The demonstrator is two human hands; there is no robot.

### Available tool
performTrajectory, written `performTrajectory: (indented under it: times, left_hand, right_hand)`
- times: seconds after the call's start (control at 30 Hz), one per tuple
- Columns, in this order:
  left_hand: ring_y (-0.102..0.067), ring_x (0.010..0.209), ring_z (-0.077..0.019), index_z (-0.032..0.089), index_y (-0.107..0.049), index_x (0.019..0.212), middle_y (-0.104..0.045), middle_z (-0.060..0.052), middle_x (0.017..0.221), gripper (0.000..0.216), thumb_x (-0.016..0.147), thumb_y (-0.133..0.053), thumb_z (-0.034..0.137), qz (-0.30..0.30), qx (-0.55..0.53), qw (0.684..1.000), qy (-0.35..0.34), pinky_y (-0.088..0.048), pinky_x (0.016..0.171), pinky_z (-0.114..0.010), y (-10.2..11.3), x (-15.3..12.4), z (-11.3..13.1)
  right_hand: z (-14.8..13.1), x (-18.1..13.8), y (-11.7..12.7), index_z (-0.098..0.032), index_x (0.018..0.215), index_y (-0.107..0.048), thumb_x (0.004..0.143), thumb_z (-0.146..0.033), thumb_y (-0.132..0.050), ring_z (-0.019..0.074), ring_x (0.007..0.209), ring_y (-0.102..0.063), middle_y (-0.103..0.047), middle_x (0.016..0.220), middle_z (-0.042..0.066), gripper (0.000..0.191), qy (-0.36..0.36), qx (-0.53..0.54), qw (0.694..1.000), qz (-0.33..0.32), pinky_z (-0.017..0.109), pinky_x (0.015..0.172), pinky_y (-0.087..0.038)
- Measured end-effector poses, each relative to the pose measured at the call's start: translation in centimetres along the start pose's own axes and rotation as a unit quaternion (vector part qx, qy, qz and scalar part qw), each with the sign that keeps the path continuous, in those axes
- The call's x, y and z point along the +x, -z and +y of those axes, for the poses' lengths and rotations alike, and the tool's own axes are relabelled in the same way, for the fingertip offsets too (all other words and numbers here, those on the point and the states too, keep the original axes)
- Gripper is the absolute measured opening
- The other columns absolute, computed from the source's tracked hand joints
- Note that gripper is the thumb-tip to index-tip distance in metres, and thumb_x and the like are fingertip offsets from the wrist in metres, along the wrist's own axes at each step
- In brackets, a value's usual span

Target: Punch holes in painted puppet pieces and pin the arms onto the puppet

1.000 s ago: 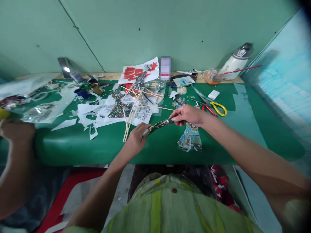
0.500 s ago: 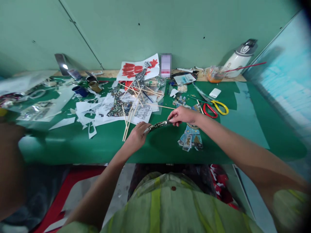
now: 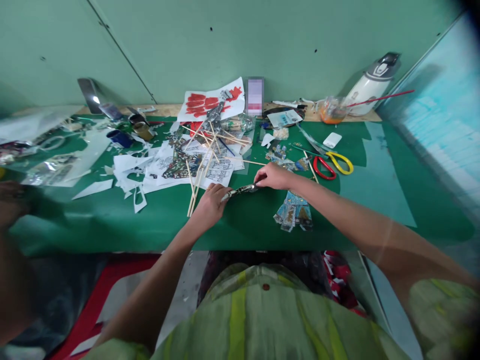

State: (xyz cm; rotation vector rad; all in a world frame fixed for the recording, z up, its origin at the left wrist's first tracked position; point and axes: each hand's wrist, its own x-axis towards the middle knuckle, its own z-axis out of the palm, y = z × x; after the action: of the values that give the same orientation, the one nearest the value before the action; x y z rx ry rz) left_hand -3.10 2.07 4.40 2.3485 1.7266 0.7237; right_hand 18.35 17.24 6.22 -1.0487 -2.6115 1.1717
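Note:
A narrow patterned paper cut-out strip (image 3: 240,190) is stretched between my two hands just above the green table (image 3: 240,225). My left hand (image 3: 210,204) pinches its near end and my right hand (image 3: 272,176) pinches its far end. Under my right forearm lies a blue and brown printed puppet figure (image 3: 293,212). A bunch of thin wooden sticks (image 3: 197,175) lies just left of my left hand, over black-and-white printed sheets (image 3: 219,172).
Red and yellow handled scissors (image 3: 333,165) lie right of my right hand. White paper scraps (image 3: 127,175), small tins (image 3: 119,137), a red-printed sheet (image 3: 210,102), an orange-filled cup (image 3: 330,110) and a white jug (image 3: 371,85) crowd the back. Another person's arm (image 3: 11,270) is at far left.
Both hands have moved a little left and away from me with the strip, lowering it nearer the table. The puppet figure stays where it was. The other person's hand at left has shifted.

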Motion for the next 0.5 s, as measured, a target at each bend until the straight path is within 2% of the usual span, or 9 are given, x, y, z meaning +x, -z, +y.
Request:
performTrajectory:
  times: [0.27, 0.5]
  left_hand:
    - [-0.054, 0.094, -0.0246, 0.012, -0.062, 0.111, -0.063, -0.012, 0.098, 0.029, 0.092, -0.043, 0.022, -0.034, 0.025, 0.999, 0.002, -0.047, 0.089, -0.043, 0.0, 0.3, -0.3]
    - [-0.055, 0.093, -0.0254, 0.015, -0.063, 0.111, -0.063, -0.011, 0.097, 0.029, 0.091, -0.043, 0.024, -0.050, 0.037, 0.998, 0.005, -0.047, 0.086, -0.043, 0.0, 0.6, -0.6]
  right_hand:
    - [-0.9, -0.6, -0.2, -0.015, 0.086, -0.075, 0.074, -0.013, -0.066, 0.0176, 0.077, -0.065, -0.074, 0.086, 0.008, 0.015, -0.016, -0.030, 0.999, 0.015, 0.027, 0.067, -0.046]
    - [0.7, -0.1, -1.5, -0.016, 0.087, -0.075, 0.077, -0.017, -0.061, 0.0198, 0.083, -0.066, -0.073, 0.092, 0.009, 0.017, 0.039, -0.043, 0.997, 0.047, 0.030, 0.072, -0.048]
